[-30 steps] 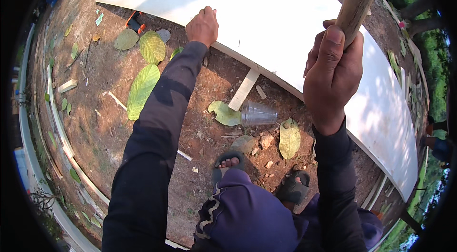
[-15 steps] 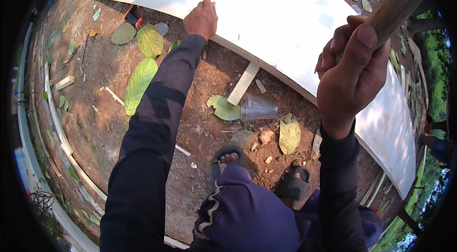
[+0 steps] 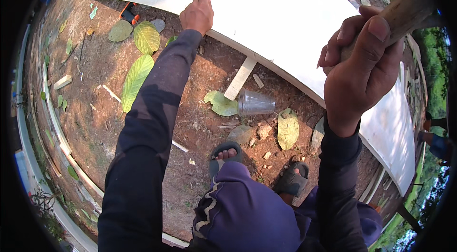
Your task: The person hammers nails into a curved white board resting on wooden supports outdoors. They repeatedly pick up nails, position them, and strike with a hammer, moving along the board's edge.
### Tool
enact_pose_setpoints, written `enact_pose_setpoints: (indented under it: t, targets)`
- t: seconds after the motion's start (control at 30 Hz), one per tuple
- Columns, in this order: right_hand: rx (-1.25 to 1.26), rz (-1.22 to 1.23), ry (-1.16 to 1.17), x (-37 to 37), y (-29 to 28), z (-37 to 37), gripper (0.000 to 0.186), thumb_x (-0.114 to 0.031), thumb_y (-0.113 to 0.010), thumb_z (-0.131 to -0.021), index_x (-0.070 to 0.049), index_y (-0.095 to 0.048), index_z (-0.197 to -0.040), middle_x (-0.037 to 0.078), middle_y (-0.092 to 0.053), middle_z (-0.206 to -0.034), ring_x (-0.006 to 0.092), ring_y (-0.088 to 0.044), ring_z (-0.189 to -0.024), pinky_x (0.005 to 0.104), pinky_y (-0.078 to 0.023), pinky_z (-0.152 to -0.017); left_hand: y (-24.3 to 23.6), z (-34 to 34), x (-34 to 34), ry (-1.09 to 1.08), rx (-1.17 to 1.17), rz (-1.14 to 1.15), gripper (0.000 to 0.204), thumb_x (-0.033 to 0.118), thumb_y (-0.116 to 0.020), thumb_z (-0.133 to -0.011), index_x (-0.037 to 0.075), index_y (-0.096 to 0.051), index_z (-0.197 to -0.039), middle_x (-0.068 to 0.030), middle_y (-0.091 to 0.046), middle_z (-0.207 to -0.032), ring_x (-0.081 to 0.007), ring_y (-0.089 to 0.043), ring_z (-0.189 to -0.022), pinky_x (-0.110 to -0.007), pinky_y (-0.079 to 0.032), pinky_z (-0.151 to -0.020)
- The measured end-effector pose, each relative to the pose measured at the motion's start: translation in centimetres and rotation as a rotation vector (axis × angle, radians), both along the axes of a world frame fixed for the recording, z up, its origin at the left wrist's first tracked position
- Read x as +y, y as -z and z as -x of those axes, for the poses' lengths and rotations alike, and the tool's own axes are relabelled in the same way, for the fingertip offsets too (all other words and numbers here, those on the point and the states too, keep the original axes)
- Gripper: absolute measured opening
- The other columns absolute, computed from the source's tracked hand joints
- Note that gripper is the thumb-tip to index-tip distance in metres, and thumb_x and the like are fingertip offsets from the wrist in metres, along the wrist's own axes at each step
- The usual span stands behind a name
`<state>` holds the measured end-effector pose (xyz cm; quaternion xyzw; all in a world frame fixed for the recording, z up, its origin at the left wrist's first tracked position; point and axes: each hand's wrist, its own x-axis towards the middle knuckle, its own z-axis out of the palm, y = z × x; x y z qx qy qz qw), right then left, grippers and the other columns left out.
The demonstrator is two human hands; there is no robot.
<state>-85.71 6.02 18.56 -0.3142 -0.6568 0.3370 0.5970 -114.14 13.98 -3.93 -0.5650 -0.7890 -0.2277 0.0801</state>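
A thick, rounded wooden handle (image 3: pixel 408 6) is gripped in my right hand (image 3: pixel 362 68), raised above the panel at the right; its far end runs out toward the dark rim, so what it belongs to is hidden. My left hand (image 3: pixel 197 15) is closed and rests at the near edge of a large white panel (image 3: pixel 266 18). Its curled fingers hide whatever may be in them. Under the panel's near edge runs a wooden strip, and a short wooden batten (image 3: pixel 241 78) sticks out from below it toward me.
A clear plastic cup (image 3: pixel 257 103) lies on its side beside the batten. Large leaves (image 3: pixel 137 80) and stones (image 3: pixel 264 131) are scattered on the soil. An orange-and-black tool (image 3: pixel 128 14) pokes out beneath the panel. My sandalled feet (image 3: pixel 227 153) are close by. A person's legs (image 3: pixel 435 140) show at far right.
My right hand has shifted a little right with the wooden handle. My left hand stays at the panel's edge. The whole view has drifted slightly.
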Motion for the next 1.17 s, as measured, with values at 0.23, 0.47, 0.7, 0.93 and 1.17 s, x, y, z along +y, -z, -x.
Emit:
enact_pose_setpoints:
  t: [0.23, 0.47, 0.7, 0.93, 1.17]
  targets:
    - [-0.943, 0.29, -0.146, -3.8, 16.6, -4.0, 0.024, -0.019, -0.057, -0.104, 0.0, -0.044, -0.095, 0.028, -0.06, -0.069, 0.0516, -0.062, -0.065, 0.0579, -0.047, -0.057, -0.1, -1.0, 1.2, 0.026, 0.047, -0.025, 0.026, 0.03, -0.047, -0.107, 0.006, -0.057, -0.1, -0.0146, -0.07, -0.093, -0.0364, -0.071, -0.082, -0.051, -0.057, -0.072]
    - [-0.287, 0.063, -0.004, -0.8, 3.7, -0.5, 0.027, -0.027, -0.052, -0.108, 0.0, -0.053, -0.108, 0.004, -0.054, -0.068, 0.013, -0.054, -0.055, 0.0279, -0.043, -0.05, 0.1, 0.3, -0.1, -0.028, -0.001, 0.005, 0.03, 0.033, -0.045, -0.107, 0.007, -0.058, -0.101, -0.0151, -0.071, -0.1, -0.0409, -0.069, -0.088, -0.054, -0.054, -0.079]
    - [-1.014, 0.369, -0.109, -3.1, 19.3, -4.8, 0.029, -0.027, -0.051, -0.108, 0.0, -0.043, -0.099, 0.028, -0.053, -0.064, 0.0542, -0.057, -0.065, 0.0595, -0.043, -0.058, -0.8, -1.4, 1.5, -0.006, 0.005, -0.002, 0.027, 0.03, -0.047, -0.107, 0.006, -0.058, -0.1, -0.0157, -0.071, -0.094, -0.0374, -0.071, -0.085, -0.051, -0.056, -0.076]
    - [-0.61, 0.201, 0.013, -3.3, 10.0, -1.0, 0.026, -0.023, -0.056, -0.107, 0.001, -0.051, -0.098, 0.015, -0.056, -0.063, 0.029, -0.056, -0.053, 0.0396, -0.043, -0.05, -0.2, -0.2, 0.2, -0.037, -0.01, 0.018, 0.026, 0.029, -0.048, -0.106, 0.006, -0.059, -0.101, -0.0166, -0.07, -0.094, -0.0384, -0.071, -0.087, -0.053, -0.055, -0.078]
    - [-0.892, 0.155, 0.036, -3.3, 18.1, -2.6, 0.033, -0.033, -0.054, -0.107, -0.001, -0.048, -0.108, 0.014, -0.067, -0.071, 0.0285, -0.068, -0.058, 0.0393, -0.05, -0.052, -0.8, -1.3, 1.3, 0.023, -0.026, -0.037, 0.026, 0.03, -0.05, -0.106, 0.006, -0.059, -0.101, -0.016, -0.071, -0.095, -0.0385, -0.071, -0.088, -0.052, -0.055, -0.079]
